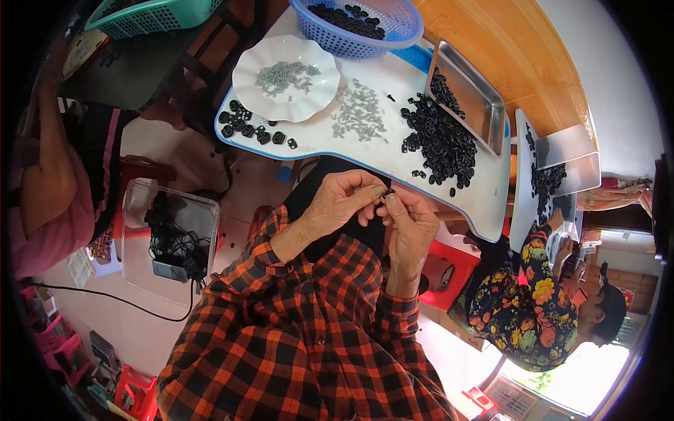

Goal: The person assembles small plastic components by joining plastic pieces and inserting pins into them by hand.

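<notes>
My left hand [344,201] and my right hand [408,223] meet in front of my lap, just off the table's near edge. Their thumbs and fingers pinch a small black plastic piece [388,191] between them; its exact shape is mostly covered. On the white table, small grey spring-like pieces [358,112] lie loose, and more fill a scalloped white plate [246,78]. A heap of black plastic pieces [441,144] spreads to the right, partly under a tilted metal tray [486,116]. Chunkier black pieces resembling cord locks [248,129] sit at the left corner.
A blue basket [337,45] of black pieces stands at the back; a green basket [151,21] is far left. One person [537,309] works at a second table on the right, another [53,182] sits left. A clear box [133,274] holds cables.
</notes>
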Available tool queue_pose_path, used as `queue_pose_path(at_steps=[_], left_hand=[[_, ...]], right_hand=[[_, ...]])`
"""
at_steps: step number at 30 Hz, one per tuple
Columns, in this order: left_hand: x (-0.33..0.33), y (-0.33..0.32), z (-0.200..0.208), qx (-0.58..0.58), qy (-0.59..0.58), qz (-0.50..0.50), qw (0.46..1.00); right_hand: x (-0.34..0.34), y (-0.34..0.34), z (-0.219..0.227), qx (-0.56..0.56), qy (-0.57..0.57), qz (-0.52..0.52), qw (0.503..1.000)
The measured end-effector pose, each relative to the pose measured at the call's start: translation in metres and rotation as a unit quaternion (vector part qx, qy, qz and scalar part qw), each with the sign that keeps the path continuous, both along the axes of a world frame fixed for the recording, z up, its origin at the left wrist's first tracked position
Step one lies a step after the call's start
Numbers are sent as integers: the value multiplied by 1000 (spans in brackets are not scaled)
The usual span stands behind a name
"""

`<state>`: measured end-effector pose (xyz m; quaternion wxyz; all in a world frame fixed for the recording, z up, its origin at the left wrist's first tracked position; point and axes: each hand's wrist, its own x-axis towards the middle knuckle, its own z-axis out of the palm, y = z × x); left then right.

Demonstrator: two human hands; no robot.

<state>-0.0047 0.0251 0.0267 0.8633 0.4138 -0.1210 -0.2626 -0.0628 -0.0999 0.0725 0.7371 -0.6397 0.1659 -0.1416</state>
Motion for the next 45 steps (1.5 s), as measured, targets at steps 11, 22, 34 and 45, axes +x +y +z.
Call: queue_pose_path(at_steps=[11, 22, 34, 45], left_hand=[[-4, -2, -1, 45, -63, 40, 996], [-10, -3, 4, 86, -158, 81, 980], [-11, -9, 2, 31, -117, 27, 992], [-8, -10, -3, 175, -172, 69, 967]], right_hand=[[-6, 10, 3, -180, 11, -38, 983], [-13, 14, -1, -294, -37, -38, 954], [-21, 12, 5, -152, -8, -49, 987], [-21, 9, -9, -220, -17, -78, 972]])
